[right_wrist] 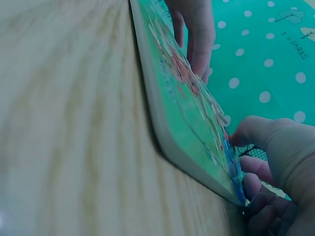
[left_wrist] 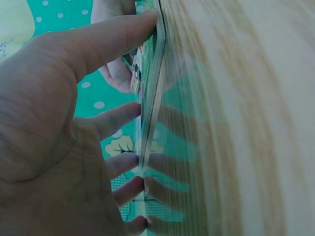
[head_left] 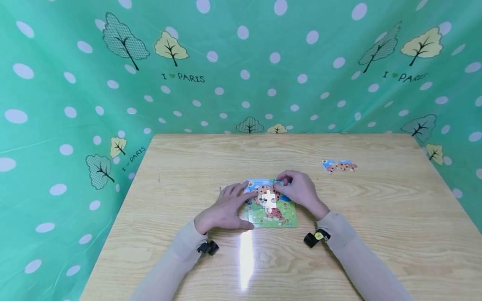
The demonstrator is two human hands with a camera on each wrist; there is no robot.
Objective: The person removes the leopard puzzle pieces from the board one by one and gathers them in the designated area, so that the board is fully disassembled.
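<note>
Left hand [head_left: 224, 211] flat on puzzle board [head_left: 288, 218]; right hand [head_left: 299, 190] pinches piece; loose pieces [head_left: 339, 166] well apart
</note>
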